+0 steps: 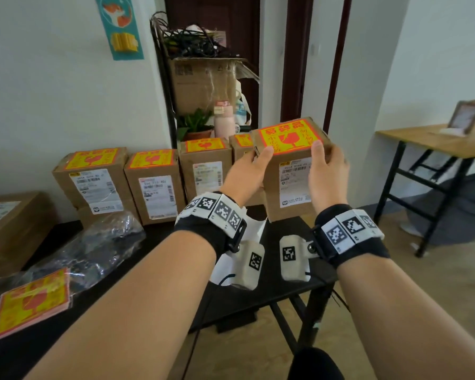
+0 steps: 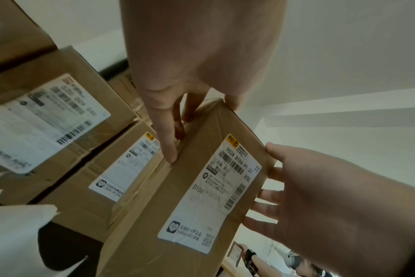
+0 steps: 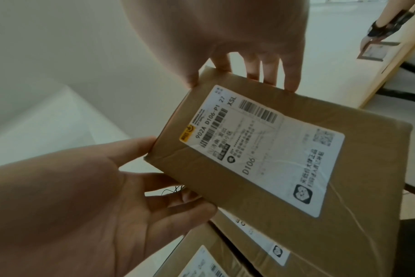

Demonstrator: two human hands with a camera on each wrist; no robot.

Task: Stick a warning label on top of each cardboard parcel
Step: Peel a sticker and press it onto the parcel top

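A cardboard parcel [image 1: 288,187] stands upright at the right end of the black table [image 1: 285,286], and both hands hold it. A yellow and red warning label [image 1: 285,137] lies flat on its top. My left hand [image 1: 258,160] grips the top left corner, with its thumb on the label's edge and its fingers down the left side. The right hand [image 1: 327,154] grips the top right corner the same way. The white shipping label [image 2: 209,189] on the parcel faces me. I cannot tell whether the base touches the table.
Several labelled parcels [image 1: 154,185] stand in a row along the wall. A stack of spare warning labels [image 1: 33,300] lies at front left beside a crumpled plastic bag [image 1: 99,242]. A white backing sheet [image 1: 239,242] lies under my wrists. A shelf [image 1: 203,86] stands behind, a wooden table [image 1: 436,144] at right.
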